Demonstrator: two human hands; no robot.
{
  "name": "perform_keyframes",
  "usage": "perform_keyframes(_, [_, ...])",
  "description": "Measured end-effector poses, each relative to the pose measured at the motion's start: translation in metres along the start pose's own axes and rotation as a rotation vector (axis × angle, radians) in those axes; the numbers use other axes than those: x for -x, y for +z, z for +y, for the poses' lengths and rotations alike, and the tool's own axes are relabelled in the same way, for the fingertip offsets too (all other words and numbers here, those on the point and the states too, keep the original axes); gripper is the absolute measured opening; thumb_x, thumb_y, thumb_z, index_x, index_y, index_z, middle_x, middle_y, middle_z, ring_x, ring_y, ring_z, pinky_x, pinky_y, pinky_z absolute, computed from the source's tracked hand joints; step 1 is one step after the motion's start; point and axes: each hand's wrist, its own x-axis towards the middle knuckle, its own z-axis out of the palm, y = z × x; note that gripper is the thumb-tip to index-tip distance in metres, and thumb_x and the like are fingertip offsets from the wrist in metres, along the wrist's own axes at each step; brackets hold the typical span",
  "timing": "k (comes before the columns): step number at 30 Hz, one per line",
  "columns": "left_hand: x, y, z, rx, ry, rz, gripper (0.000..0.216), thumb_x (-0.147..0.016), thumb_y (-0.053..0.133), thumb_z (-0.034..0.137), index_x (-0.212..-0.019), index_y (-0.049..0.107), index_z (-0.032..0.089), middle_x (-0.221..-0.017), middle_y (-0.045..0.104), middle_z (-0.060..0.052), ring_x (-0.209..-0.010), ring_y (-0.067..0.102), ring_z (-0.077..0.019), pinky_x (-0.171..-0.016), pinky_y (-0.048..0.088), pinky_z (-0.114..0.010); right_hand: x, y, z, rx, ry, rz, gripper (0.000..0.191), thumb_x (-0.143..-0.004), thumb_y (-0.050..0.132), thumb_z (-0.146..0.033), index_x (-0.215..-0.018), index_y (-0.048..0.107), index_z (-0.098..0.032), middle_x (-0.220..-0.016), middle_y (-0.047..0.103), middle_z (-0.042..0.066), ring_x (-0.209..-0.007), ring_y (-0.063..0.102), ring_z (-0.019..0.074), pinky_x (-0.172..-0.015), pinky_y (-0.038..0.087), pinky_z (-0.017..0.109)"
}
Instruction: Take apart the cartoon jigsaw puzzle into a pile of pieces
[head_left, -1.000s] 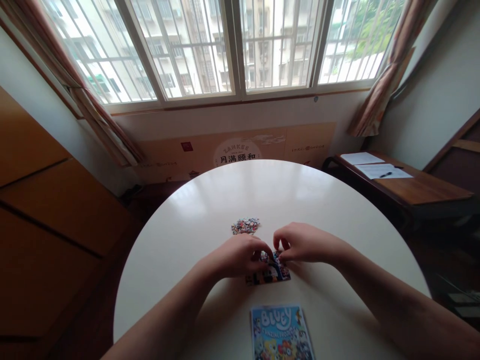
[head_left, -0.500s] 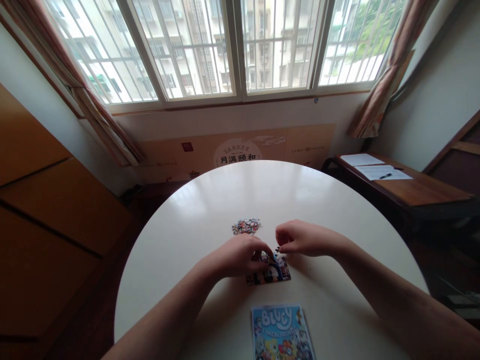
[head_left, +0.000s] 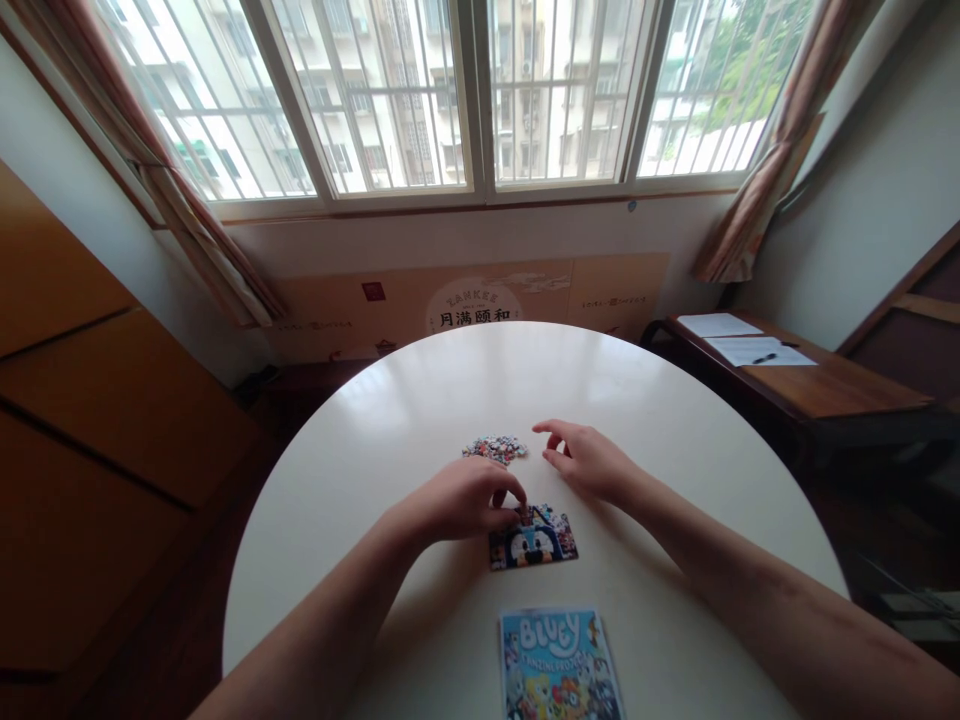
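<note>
A partly assembled jigsaw puzzle (head_left: 534, 548) with a blue cartoon dog's face lies on the white round table (head_left: 315, 540). At its upper left edge, my left hand (head_left: 465, 497) is closed in a pinch, thumb and forefinger on a small puzzle piece that their tips mostly hide. My right hand (head_left: 589, 458) hovers past the puzzle's upper right, fingers apart and holding nothing. Its forefinger points left toward a pile of loose puzzle pieces (head_left: 496, 447), just short of touching it.
A Bluey picture sheet (head_left: 561, 665) lies near the front of the table. On the right stands a wooden desk (head_left: 847, 385) with papers (head_left: 757, 351) and a pen. Behind the table are a printed cardboard panel (head_left: 615, 285) and a barred window.
My right hand has moved away from the puzzle toward the pile, and its fingers have opened. My left hand has shifted left to the puzzle's upper left edge, uncovering the dog's face.
</note>
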Motion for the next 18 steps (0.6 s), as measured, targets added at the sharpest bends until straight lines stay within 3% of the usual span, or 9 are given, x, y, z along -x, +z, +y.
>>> perform_keyframes(6, [0.003, -0.002, -0.001, -0.013, -0.015, -0.001, 0.017, -0.081, 0.068, 0.024, -0.095, 0.077, 0.024, -0.077, 0.067, 0.0, -0.07, 0.059, -0.0147, -0.067, 0.043, -0.026, 0.002, -0.005, 0.0, 0.109, -0.157, 0.004, 0.024, -0.086, 0.054, -0.011, -0.093, 0.075, -0.02, -0.099, 0.072, 0.007, -0.097, 0.063, 0.0219, -0.089, 0.047, 0.035])
perform_keyframes(11, [0.01, -0.013, -0.004, -0.052, -0.097, -0.037, 0.008, -0.079, 0.07, 0.028, -0.079, 0.073, 0.02, -0.077, 0.067, -0.001, -0.068, 0.056, -0.0146, -0.062, 0.038, -0.026, 0.004, 0.004, -0.002, 0.188, -0.216, -0.026, 0.023, -0.09, 0.056, -0.021, -0.103, 0.075, -0.019, -0.116, 0.07, 0.012, -0.113, 0.059, 0.0266, -0.101, 0.044, 0.042])
perform_keyframes(18, [0.015, -0.019, -0.006, -0.065, -0.202, -0.127, 0.012, -0.076, 0.07, 0.03, -0.073, 0.07, 0.019, -0.071, 0.066, 0.0, -0.062, 0.055, -0.0138, -0.054, 0.033, -0.025, 0.004, 0.008, -0.001, 0.285, -0.185, -0.092, 0.035, -0.095, 0.054, -0.029, -0.127, 0.068, -0.024, -0.144, 0.055, 0.013, -0.135, 0.048, 0.0291, -0.113, 0.034, 0.047])
